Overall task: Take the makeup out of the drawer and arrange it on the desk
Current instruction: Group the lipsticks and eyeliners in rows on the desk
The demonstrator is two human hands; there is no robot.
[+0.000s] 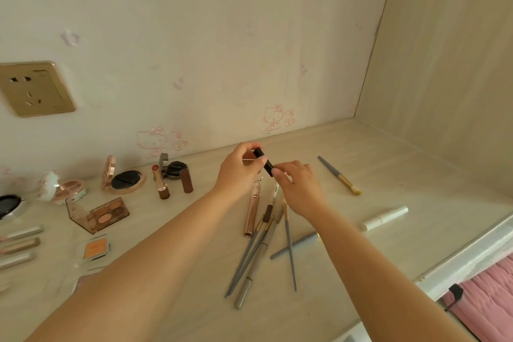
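Head view, pale wood desk (pixel 361 164), cartoon-stickered wall (pixel 222 50), gold socket (pixel 34 89)

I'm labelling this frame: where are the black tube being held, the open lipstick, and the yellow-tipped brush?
black tube (pixel 263 161): head view, middle of barrel between both hands.
open lipstick (pixel 160 183): head view, gold casing.
yellow-tipped brush (pixel 337 174): head view, mid-handle.

Left of your arms: compacts (pixel 126 181), lipsticks (pixel 162 184) and palette (pixel 107 215) on the bench (pixel 388 164).
Centre: pencils and brushes (pixel 259 247) below your hands.
Right: brush (pixel 338 175) behind a tube (pixel 384 218).
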